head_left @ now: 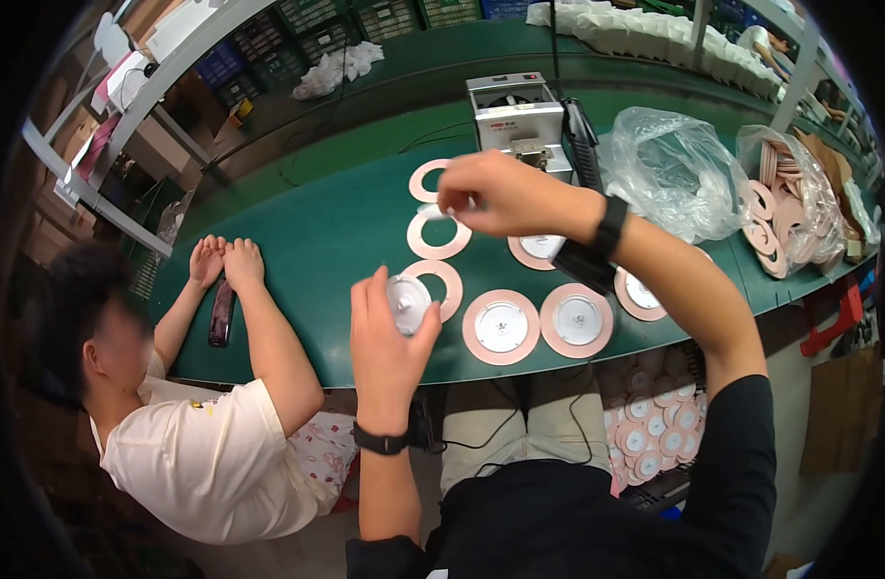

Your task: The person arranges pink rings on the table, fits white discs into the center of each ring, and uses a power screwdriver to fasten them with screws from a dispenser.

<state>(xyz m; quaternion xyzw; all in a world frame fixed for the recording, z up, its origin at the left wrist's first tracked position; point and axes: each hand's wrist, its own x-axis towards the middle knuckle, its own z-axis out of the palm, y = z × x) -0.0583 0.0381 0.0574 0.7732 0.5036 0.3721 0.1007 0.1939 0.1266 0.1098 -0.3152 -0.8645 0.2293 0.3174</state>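
Observation:
My left hand (383, 333) is closed around the edge of a white round disc (410, 301), held just above the green table's near edge. Close beside it lies a flat pink ring (451, 288). My right hand (496, 193) is above two more pink rings, one at the far side (418, 183) and one nearer (415, 241). Its fingers are pinched and blurred; a small whitish bit shows at their tips, too smeared to name. In front of me lie pink rings with white discs in their centres (501, 326) (576, 319); my right forearm partly covers others (536, 253).
A metal-cased machine (520, 121) stands at the back. To its right are a clear plastic bag (669, 179) and a bag of pink rings (790, 217). A crate of ringed discs (655, 425) sits below the table. At left, a person (206, 444) rests both arms by a phone (221, 314).

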